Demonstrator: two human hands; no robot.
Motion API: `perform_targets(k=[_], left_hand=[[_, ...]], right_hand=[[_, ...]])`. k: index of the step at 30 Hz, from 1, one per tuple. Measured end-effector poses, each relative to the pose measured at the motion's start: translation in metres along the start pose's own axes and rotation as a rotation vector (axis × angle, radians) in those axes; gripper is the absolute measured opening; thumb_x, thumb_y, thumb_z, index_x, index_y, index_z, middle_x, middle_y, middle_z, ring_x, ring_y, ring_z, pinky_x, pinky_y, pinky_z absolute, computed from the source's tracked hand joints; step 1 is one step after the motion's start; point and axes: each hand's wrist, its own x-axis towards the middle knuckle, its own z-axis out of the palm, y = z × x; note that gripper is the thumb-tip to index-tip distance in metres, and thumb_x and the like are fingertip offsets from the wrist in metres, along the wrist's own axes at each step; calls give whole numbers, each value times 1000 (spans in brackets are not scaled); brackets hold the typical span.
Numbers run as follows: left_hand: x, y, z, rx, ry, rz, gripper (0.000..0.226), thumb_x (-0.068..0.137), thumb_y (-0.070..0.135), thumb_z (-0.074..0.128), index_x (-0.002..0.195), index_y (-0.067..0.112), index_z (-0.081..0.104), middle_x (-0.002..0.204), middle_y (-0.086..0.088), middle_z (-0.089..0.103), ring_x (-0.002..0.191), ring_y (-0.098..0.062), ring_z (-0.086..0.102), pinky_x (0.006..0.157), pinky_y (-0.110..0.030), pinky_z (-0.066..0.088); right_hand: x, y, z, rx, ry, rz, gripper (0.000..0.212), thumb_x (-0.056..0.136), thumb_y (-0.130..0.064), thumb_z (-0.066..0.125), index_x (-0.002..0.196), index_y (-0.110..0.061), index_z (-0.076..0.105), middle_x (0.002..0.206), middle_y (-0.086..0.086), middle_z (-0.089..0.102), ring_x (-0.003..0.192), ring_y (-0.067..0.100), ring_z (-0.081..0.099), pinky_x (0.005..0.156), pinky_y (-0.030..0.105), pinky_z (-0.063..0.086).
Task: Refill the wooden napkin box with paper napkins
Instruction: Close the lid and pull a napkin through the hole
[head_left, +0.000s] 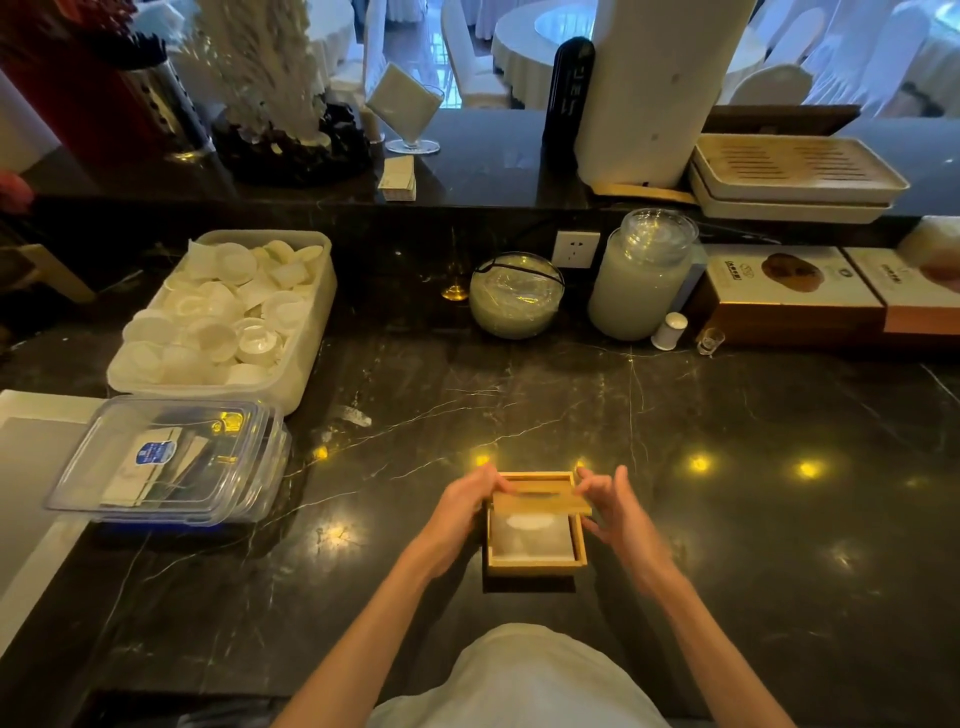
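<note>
Wooden napkin box (535, 564), small, square, light wood: it sits on the dark veined marble surface (753, 519) right in front of me, between my two hands.

Head view, the only one. A stack of white paper napkins (530, 535) lies inside the box, so by my judgement the refill is nearly finished. My left hand (467, 512) pinches the left end of the flat light-wood lid (540, 501), fingers pressed together along its edge. My right hand (618, 512) is motion-blurred; its fingers curl at the lid's right end and look to pinch it, with one finger sticking up loose. The lid hangs over the far half of the box, slightly tilted, and the near half is open.

Risks:
- The tilted lid could catch on the box rim and jam.
- The lid's edge could drag and crumple the top napkin.
- Neither hand steadies the box, so a push could skate it across the glossy surface.
- A weak right pinch could drop the lid.

Counts:
- One box, one lid, two hands.
- One napkin stack; the sheets can't be counted.
- One white plastic tub (270, 236) at far left, piled with small white cups, too many to count.
- One clear lidded plastic container (166, 457) near left.
- One round glass bowl (517, 293) and one tall glass jar (641, 275) at the back.
</note>
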Motion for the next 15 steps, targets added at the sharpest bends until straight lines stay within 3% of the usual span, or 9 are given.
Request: perform_targets(k=[2, 6, 10, 12, 15], left_hand=[[0, -17, 1, 175, -12, 41, 15, 96, 28, 58, 100, 25, 72, 158, 4, 28, 149, -16, 19, 119, -48, 25], [3, -35, 3, 332, 26, 109, 16, 91, 25, 61, 100, 37, 66, 153, 9, 33, 148, -20, 23, 119, -55, 24], [3, -36, 3, 334, 10, 110, 18, 91, 26, 61, 104, 39, 64, 150, 10, 35, 145, -22, 29, 117, -57, 28], [-2, -32, 5, 319, 18, 106, 26, 93, 22, 60, 112, 40, 59, 146, 7, 39, 140, -18, 35, 115, -51, 34], [-9, -25, 7, 199, 6, 67, 49, 95, 13, 58, 132, 40, 40, 140, 5, 41, 128, -13, 45, 101, -30, 47]], right_hand=[[-4, 11, 2, -155, 5, 6, 70, 97, -62, 18, 92, -14, 70, 159, 0, 32, 148, 24, 25, 119, 50, 21], [-11, 2, 8, -527, 19, -18, 42, 103, -45, 34, 95, -29, 72, 160, -2, 28, 149, 19, 19, 116, 42, 18], [-8, -11, 23, -954, 47, -279, 22, 99, -39, 50, 103, -34, 71, 162, -7, 22, 152, 17, -1, 120, 46, 13], [-5, -10, 37, -1202, 26, -354, 27, 100, -40, 48, 111, -33, 71, 164, -3, 17, 152, 20, -7, 121, 46, 9], [-1, -2, 55, -1432, -59, -317, 37, 102, -43, 36, 123, -31, 65, 166, 4, 0, 150, 29, -20, 121, 52, -2]])
